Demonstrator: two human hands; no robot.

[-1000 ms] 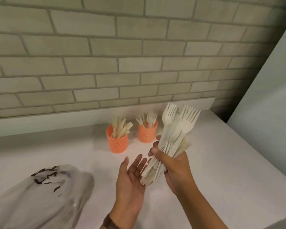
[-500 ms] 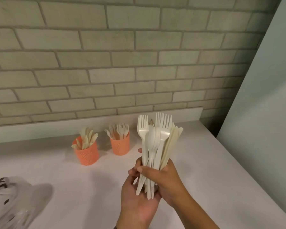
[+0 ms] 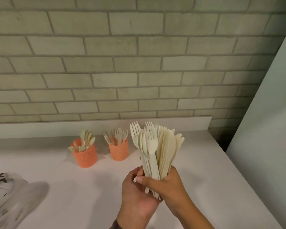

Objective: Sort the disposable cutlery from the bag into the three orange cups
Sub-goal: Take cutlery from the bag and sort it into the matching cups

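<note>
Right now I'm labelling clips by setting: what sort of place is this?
Probably a kitchen or pantry counter: a smooth white countertop against a pale brick wall, with orange textured cups holding disposable cutlery.

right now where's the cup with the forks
On the counter near the back wall, centre of the head view, just right of the knife cup: the fork cup.

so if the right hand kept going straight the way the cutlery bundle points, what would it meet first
Probably nothing close: the right hand aims the cutlery bundle up and away toward the brick wall. Both visible orange cups sit off to its left, though depth is hard to judge.
</note>
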